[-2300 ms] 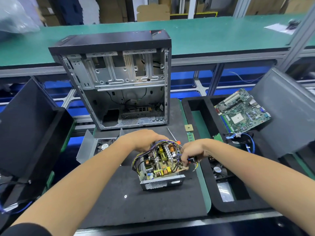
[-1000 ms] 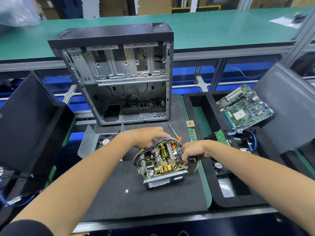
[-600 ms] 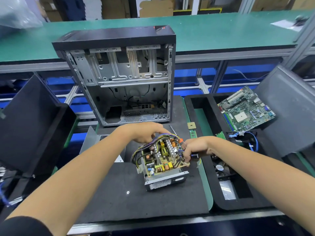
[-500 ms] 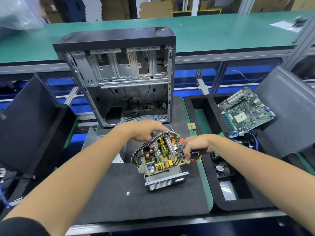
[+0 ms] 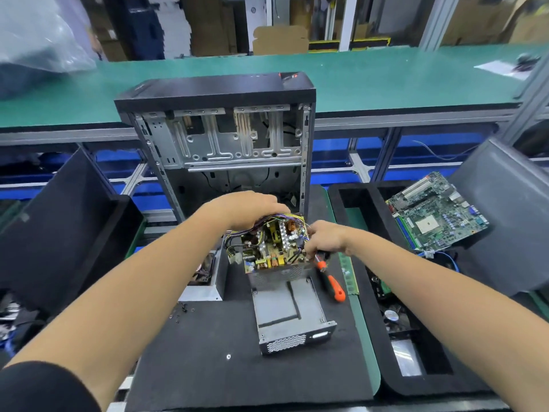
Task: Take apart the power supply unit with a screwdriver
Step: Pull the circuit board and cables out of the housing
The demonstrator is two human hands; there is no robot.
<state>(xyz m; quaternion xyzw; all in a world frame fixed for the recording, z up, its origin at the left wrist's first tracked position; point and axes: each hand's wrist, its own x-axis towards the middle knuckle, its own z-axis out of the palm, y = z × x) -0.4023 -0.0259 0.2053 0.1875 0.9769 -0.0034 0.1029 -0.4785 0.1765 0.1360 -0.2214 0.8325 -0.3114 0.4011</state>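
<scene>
PSU board (image 5: 271, 248) is being gripped by left hand (image 5: 252, 209) and right hand (image 5: 323, 237), screwdriver (image 5: 329, 281) pinned underneath; cables could be snagged.

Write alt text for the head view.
Both hands lift the power supply circuit board out of its metal housing on a black mat: left hand over the wires, right hand also holding an orange screwdriver. An empty computer case stands behind.
</scene>
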